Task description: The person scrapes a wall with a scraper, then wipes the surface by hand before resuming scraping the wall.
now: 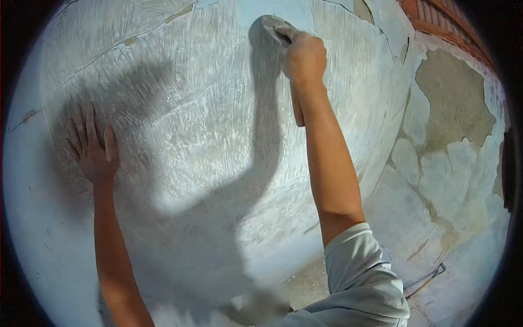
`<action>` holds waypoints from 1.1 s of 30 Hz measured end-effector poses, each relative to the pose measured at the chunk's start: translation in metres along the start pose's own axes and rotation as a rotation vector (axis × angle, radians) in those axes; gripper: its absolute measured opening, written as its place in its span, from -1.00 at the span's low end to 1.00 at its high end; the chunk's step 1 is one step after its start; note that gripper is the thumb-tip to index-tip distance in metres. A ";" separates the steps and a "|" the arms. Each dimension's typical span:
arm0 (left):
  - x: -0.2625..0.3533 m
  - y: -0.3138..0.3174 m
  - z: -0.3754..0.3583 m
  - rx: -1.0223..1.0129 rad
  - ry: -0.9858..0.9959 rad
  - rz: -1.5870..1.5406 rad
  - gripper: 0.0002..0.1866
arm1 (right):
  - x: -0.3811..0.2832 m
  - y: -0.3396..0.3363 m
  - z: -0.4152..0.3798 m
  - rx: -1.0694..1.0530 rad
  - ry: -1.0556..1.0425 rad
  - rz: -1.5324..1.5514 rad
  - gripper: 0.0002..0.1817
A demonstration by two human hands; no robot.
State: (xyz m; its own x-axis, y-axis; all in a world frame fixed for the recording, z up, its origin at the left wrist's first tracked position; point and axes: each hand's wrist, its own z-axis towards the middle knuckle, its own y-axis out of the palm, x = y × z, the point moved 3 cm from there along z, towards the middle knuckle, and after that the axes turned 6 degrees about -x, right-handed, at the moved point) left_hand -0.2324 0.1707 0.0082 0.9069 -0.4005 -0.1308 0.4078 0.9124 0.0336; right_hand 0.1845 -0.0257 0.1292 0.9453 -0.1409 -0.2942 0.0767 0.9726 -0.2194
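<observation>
My right hand point(306, 57) is closed high up on a tool with a wooden handle point(297, 106) and a flat, rounded grey head point(275, 28). Its handle runs down past my wrist, and the head is at the wall, beside a smooth pale blue patch. My left hand point(97, 155) rests flat against the wall at the left, fingers spread. Between the hands, the wall point(207, 125) is covered in many short scored marks. Shadows of my arms fall across it. My fingers hide part of the tool's grip.
At the lower right, a tool with a wooden shaft and a D-shaped grip point(439, 268) leans by the wall. The right-hand wall has a large bare patch point(455, 90) where the coating is gone. Cracks run along the upper left. Reddish beams point(455, 32) show at the top right.
</observation>
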 end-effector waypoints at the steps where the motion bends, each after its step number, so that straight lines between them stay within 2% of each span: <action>1: 0.002 -0.002 0.001 -0.004 -0.003 0.001 -0.31 | 0.002 0.003 -0.004 0.020 -0.028 0.006 -0.53; 3: 0.001 -0.004 -0.002 -0.013 -0.010 0.008 -0.33 | 0.008 0.011 -0.028 0.059 -0.118 0.065 -0.57; 6: 0.000 -0.001 -0.004 -0.013 -0.039 0.035 -0.36 | 0.010 0.015 -0.040 0.137 -0.145 0.134 -0.57; 10: -0.001 0.001 -0.003 -0.020 -0.052 0.032 -0.35 | 0.003 0.000 0.005 -0.064 0.079 -0.040 -0.55; 11: -0.001 0.001 -0.004 -0.017 -0.052 0.020 -0.35 | -0.002 -0.002 -0.005 0.009 -0.034 -0.037 -0.54; 15: 0.000 -0.002 -0.004 -0.053 -0.065 0.052 -0.33 | 0.013 0.010 -0.042 0.130 -0.165 0.149 -0.49; 19: -0.001 0.001 -0.003 -0.053 -0.054 0.051 -0.33 | 0.013 0.004 -0.003 0.018 -0.010 0.019 -0.50; 22: -0.003 0.002 -0.004 -0.021 -0.035 0.023 -0.33 | 0.011 0.005 -0.009 0.043 -0.052 0.039 -0.52; 23: -0.002 0.003 -0.005 -0.004 -0.025 0.004 -0.33 | 0.017 0.009 -0.019 0.010 0.012 0.011 -0.54; 26: -0.001 0.001 -0.005 -0.070 -0.067 0.006 -0.31 | 0.021 0.010 -0.029 0.045 -0.019 0.026 -0.53; 29: -0.001 0.001 -0.003 -0.029 -0.035 0.017 -0.31 | 0.011 -0.002 0.003 0.045 -0.028 0.033 -0.49; 33: -0.001 0.000 -0.005 -0.027 -0.035 0.022 -0.34 | 0.018 0.005 -0.022 0.052 -0.046 0.035 -0.42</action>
State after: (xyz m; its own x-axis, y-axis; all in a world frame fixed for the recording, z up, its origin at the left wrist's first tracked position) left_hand -0.2339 0.1720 0.0038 0.9190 -0.3825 -0.0954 0.3850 0.9229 0.0091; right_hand 0.1951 -0.0273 0.1022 0.9613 -0.0988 -0.2572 0.0583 0.9853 -0.1606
